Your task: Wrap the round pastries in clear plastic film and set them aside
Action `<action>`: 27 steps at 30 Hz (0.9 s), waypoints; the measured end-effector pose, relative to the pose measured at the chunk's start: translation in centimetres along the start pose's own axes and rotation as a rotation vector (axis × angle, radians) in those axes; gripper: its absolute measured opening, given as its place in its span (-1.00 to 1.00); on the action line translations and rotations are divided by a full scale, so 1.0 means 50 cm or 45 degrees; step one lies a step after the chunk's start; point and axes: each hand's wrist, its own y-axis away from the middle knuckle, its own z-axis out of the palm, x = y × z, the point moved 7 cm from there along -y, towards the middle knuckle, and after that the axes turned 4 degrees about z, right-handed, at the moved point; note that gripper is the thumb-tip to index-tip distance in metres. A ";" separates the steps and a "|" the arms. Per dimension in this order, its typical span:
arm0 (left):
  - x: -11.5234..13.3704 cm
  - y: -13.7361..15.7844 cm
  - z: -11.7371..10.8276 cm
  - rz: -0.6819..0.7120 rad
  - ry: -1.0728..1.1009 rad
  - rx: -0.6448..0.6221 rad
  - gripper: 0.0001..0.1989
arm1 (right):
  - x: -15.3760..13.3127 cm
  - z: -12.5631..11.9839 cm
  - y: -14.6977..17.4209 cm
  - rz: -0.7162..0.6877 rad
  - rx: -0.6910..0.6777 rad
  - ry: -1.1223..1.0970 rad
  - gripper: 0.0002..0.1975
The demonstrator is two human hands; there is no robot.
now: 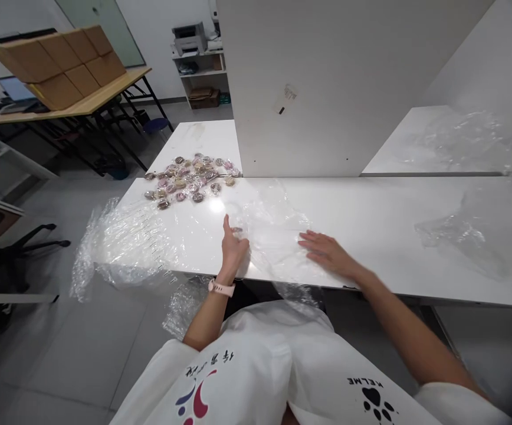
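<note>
My left hand (pixel 235 249), with a pink watch on the wrist, is closed near the middle of the white table. Its thumb points away from me and the fingers are curled. A small dark spot and a faint clear round outline show by the fingers; what they hold is too unclear to name. My right hand (pixel 327 254) lies with fingers stretched on a sheet of clear plastic film (pixel 278 236), holding nothing. The film spreads between both hands and hangs over the front edge. Left of it lies a pile of small wrapped round pieces (pixel 192 177), brown, pink and yellowish.
A stack of clear plastic bags (pixel 134 236) covers the table's left end and hangs over it. More crumpled clear plastic (pixel 472 230) lies at the right. A tall white panel (pixel 309 130) rises behind the white table (pixel 371 224). Cardboard boxes (pixel 61 65) stand on a wooden desk.
</note>
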 end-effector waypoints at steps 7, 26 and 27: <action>0.042 0.172 -0.036 0.101 0.031 -0.598 -0.71 | 0.166 -0.176 -0.051 0.657 -0.083 0.277 -0.40; 0.018 -0.431 0.012 0.046 -0.981 0.040 -0.24 | -0.040 -0.047 -0.003 0.070 0.139 0.326 -0.51; 0.020 -0.442 0.019 0.023 -0.978 0.055 -0.27 | -0.038 -0.033 0.013 0.099 0.153 0.345 -0.50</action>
